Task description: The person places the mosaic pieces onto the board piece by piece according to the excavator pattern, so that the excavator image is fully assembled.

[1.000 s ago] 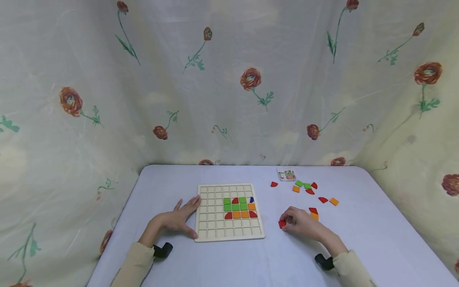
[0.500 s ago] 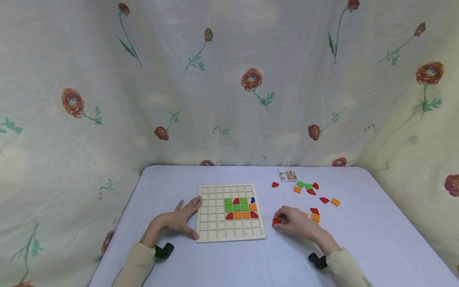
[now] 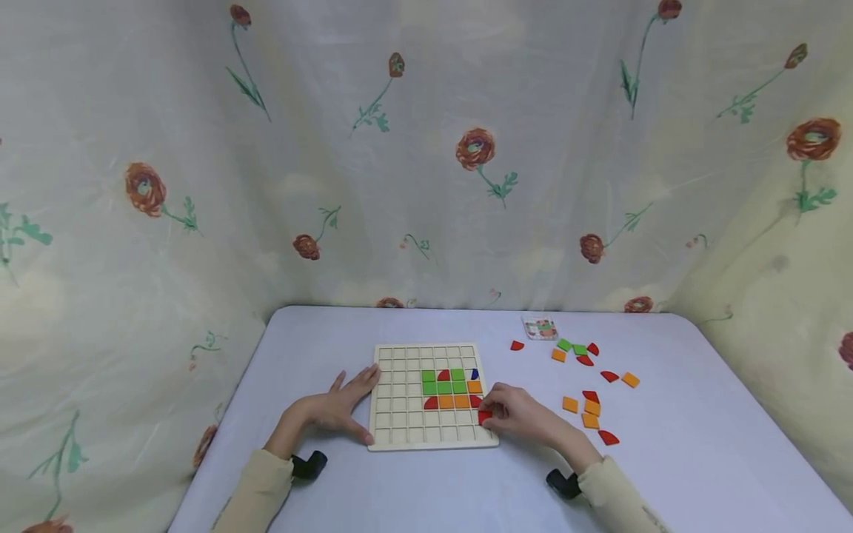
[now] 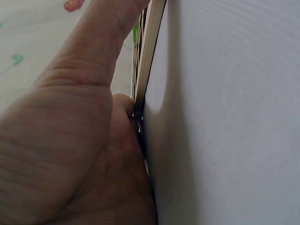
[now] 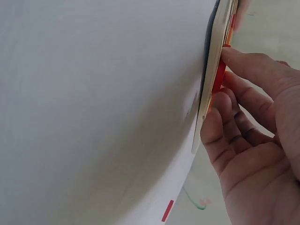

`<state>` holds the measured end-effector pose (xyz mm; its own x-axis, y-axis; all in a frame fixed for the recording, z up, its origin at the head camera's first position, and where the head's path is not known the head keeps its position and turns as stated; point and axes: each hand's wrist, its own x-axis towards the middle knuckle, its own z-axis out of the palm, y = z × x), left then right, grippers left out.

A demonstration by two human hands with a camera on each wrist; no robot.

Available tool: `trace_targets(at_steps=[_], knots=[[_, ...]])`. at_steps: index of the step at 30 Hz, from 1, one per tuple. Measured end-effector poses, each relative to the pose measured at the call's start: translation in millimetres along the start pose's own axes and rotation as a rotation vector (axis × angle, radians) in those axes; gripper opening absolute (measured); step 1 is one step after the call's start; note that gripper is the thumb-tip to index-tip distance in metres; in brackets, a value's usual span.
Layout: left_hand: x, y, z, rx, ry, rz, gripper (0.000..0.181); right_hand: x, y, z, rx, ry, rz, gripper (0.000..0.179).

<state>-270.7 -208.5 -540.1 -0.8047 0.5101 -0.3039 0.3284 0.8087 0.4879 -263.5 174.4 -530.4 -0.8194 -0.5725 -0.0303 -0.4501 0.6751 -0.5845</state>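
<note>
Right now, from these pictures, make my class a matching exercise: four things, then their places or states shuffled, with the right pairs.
1. Left hand
2. Right hand
3. Card
4. Blue piece

A. Near the table's far edge
B. Pinching a red piece
C. On the board, beside a green square
D. Touching the board's left edge

Pairs: 1-D, 2-B, 3-A, 4-C
</note>
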Motion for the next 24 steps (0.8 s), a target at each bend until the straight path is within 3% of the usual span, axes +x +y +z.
trace_targets(at_steps=[20, 24], knots=[[3.1, -0.1, 1.6, -0.006, 0.009, -0.007, 0.130, 6.1, -8.9, -1.8, -0.059, -0.026, -0.037, 0.016], [2.7, -0.2, 1.5, -0.001, 0.008, -0.012, 0.130, 4.6, -7.8, -1.1, -0.028, -0.011, -0.025, 0.019]])
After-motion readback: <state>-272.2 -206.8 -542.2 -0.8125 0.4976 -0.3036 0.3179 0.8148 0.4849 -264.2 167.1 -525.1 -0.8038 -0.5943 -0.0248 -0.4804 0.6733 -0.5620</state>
